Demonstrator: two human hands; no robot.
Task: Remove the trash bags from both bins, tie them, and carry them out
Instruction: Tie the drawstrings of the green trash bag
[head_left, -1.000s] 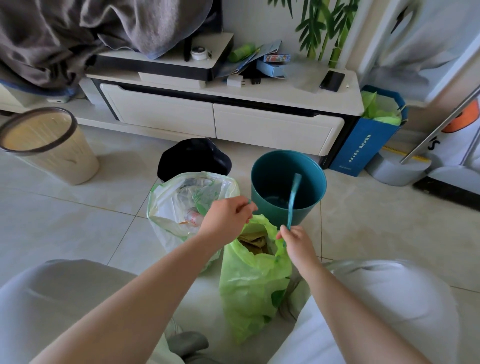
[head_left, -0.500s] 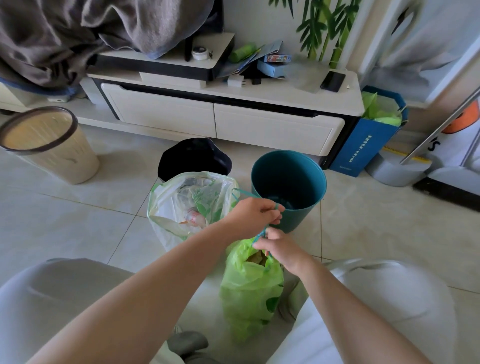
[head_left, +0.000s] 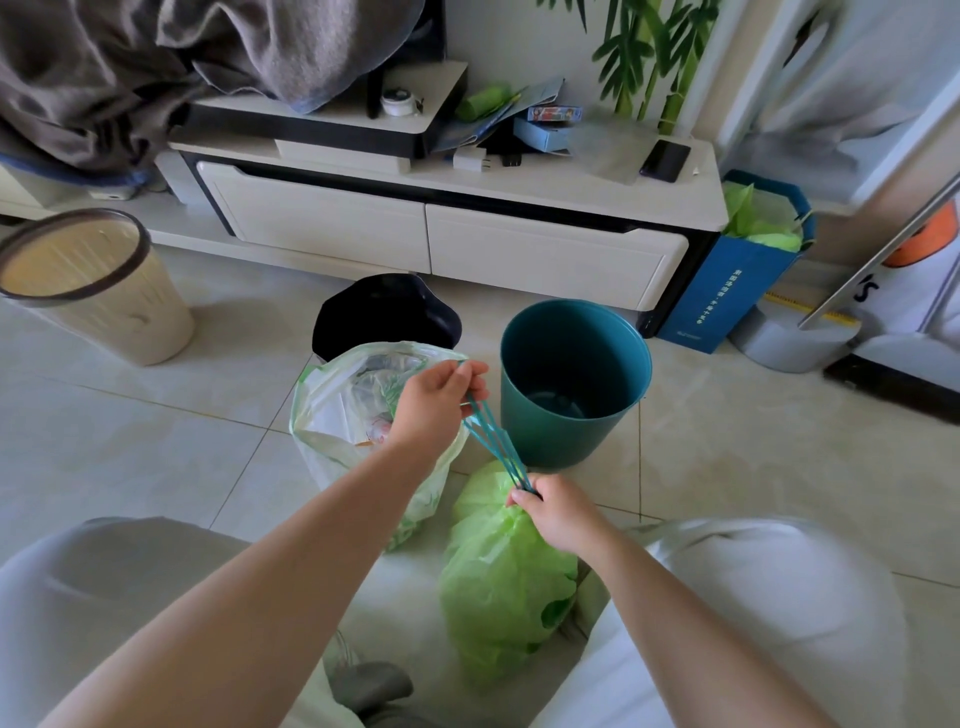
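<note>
A green trash bag (head_left: 506, 582) stands on the floor between my knees, its mouth gathered shut. My right hand (head_left: 556, 512) pinches the gathered neck. My left hand (head_left: 439, 400) grips the teal drawstring (head_left: 491, 441) and holds it taut, up and to the left of the neck. A second, whitish-green trash bag (head_left: 345, 415) full of rubbish stands open just left, behind my left hand. The teal bin (head_left: 574, 382) stands without a bag behind the green bag. A beige bin (head_left: 91, 286) stands at far left, also without a bag.
A black object (head_left: 387, 314) lies behind the open bag. A low white cabinet (head_left: 441, 234) with drawers runs along the back. A blue paper bag (head_left: 748, 265) with green stuffing stands at its right end. A metal pole (head_left: 878, 254) leans at right. Tiled floor lies left.
The green bag's mouth went from open to cinched shut. My left hand pulled the drawstring up and left; my right hand dropped onto the bag's neck.
</note>
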